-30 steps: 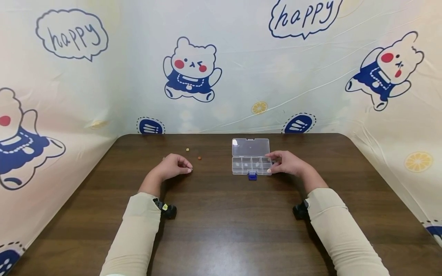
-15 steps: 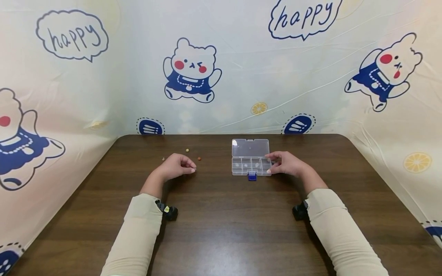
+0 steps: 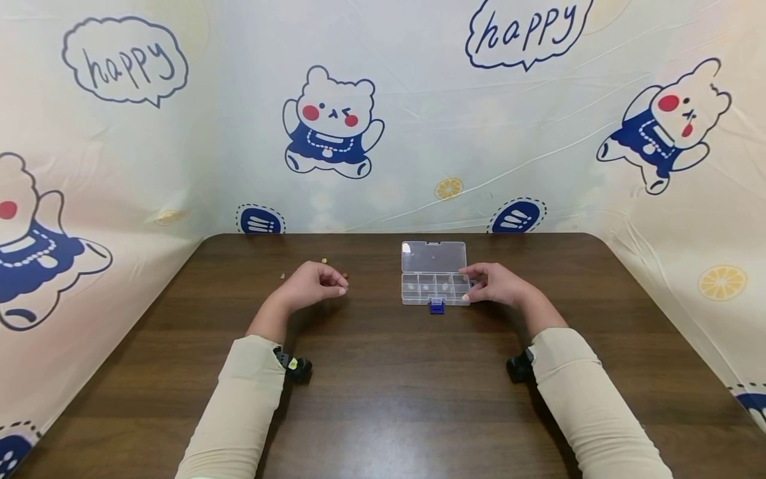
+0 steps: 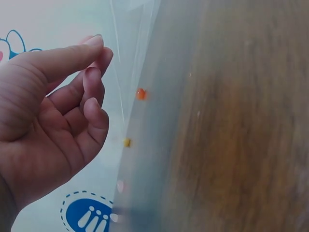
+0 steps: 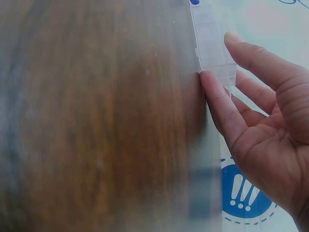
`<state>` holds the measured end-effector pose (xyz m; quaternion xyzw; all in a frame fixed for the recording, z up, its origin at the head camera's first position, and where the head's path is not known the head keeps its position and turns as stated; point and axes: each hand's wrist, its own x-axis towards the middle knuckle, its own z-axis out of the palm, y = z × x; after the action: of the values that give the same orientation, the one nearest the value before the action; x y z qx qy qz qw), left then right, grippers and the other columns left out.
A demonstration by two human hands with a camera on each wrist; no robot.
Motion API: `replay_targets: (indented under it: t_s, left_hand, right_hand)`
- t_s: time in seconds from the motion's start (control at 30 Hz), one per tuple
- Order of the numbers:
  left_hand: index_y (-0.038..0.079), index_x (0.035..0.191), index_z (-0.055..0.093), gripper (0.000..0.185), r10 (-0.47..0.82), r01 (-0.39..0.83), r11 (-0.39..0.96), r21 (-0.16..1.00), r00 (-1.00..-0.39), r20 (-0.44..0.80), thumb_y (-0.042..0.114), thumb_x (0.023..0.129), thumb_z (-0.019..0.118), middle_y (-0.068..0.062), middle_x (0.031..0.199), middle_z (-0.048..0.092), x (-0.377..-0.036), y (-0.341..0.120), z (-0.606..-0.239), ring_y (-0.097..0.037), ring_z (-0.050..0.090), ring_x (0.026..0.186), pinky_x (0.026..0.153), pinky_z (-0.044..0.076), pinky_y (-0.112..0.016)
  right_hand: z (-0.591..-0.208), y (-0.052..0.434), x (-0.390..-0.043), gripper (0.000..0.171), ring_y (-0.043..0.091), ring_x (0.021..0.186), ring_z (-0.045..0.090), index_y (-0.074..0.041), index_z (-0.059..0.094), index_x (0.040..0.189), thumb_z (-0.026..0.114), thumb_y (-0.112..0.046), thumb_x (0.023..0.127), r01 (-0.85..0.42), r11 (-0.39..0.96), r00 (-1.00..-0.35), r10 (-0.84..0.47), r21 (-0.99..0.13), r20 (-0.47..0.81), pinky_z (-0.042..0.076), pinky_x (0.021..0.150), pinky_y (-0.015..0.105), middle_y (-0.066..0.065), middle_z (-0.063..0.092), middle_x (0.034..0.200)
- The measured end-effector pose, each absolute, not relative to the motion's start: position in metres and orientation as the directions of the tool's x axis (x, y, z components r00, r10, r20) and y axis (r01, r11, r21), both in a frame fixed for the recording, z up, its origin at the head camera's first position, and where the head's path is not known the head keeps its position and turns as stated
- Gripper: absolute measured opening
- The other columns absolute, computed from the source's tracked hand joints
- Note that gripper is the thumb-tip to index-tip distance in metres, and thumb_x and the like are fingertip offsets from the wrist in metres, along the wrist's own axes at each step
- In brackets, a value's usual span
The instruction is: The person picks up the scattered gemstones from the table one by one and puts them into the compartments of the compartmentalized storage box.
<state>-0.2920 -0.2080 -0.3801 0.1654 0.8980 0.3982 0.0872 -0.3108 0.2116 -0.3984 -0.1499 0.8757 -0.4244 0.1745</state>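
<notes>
— Starting nearest: what is each hand doing around the box?

— The clear plastic box sits on the far half of the table, lid thrown open and lying flat behind it. The right hand is at the box's right end, thumb and forefinger pinching that end wall; the right wrist view shows the fingers against the clear plastic. The left hand is well to the left of the box, fingers loosely curled and holding nothing that I can see.

— And the small pieces?

— An orange bead lies just past the left fingertips, between that hand and the box. A yellow bead is a little farther back and left.

— How would they handle?

— My guess is the box is light, stiff and slick, so it would skid unless steadied at an end wall, as now. The beads look hard, tiny and prone to roll; a fingertip pinch from above suits them.

— Room to move?

— Bare wood lies between the left hand and the box. Behind the box the table's far edge meets the printed cloth, so a rolling bead could run off there.
</notes>
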Motion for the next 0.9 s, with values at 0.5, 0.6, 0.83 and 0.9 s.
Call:
replay_targets:
  t_s: [0.5, 0.6, 0.83, 0.9]
  left_hand:
    - [0.008, 0.099, 0.076, 0.014, 0.342, 0.247, 0.623, 0.743, -0.939, 0.026, 0.016, 0.088, 0.074, -0.003, 0.093, 0.068, -0.289, -0.195, -0.375, -0.022, 0.057, 0.085, 0.077, 0.051, -0.035]
    - [0.009, 0.098, 0.076, 0.013, 0.341, 0.251, 0.617, 0.746, -0.939, 0.034, 0.016, 0.088, 0.074, -0.003, 0.092, 0.069, -0.289, -0.193, -0.374, -0.022, 0.058, 0.084, 0.077, 0.051, -0.035]
    - [0.01, 0.098, 0.076, 0.012, 0.333, 0.254, 0.611, 0.75, -0.942, 0.047, 0.016, 0.088, 0.075, -0.003, 0.092, 0.069, -0.289, -0.188, -0.371, -0.022, 0.058, 0.084, 0.076, 0.051, -0.034]
    - [0.01, 0.098, 0.076, 0.012, 0.332, 0.257, 0.609, 0.75, -0.942, 0.053, 0.016, 0.088, 0.075, -0.003, 0.091, 0.069, -0.29, -0.187, -0.37, -0.022, 0.058, 0.083, 0.075, 0.051, -0.034]
  right_hand:
    - [-0.397, 0.21, -0.308, 0.069, 0.028, 0.102, 0.06, -0.001, 0.046, 0.142, 0.079, -0.016, 0.083, -0.099, 0.593, -0.896, -0.403, -0.799, -0.187, 0.047, 0.096, 0.043, 0.024, 0.047, 0.137]
    - [-0.398, 0.21, -0.308, 0.068, 0.028, 0.102, 0.06, -0.002, 0.047, 0.141, 0.08, -0.016, 0.083, -0.094, 0.594, -0.897, -0.398, -0.799, -0.191, 0.048, 0.096, 0.042, 0.024, 0.047, 0.136]
    - [-0.399, 0.211, -0.311, 0.067, 0.026, 0.101, 0.061, -0.003, 0.048, 0.141, 0.08, -0.016, 0.083, -0.091, 0.596, -0.899, -0.393, -0.798, -0.192, 0.049, 0.094, 0.039, 0.022, 0.048, 0.136]
    - [-0.399, 0.21, -0.312, 0.067, 0.026, 0.1, 0.061, -0.004, 0.048, 0.141, 0.08, -0.016, 0.083, -0.089, 0.593, -0.899, -0.394, -0.8, -0.192, 0.049, 0.094, 0.039, 0.022, 0.048, 0.136]
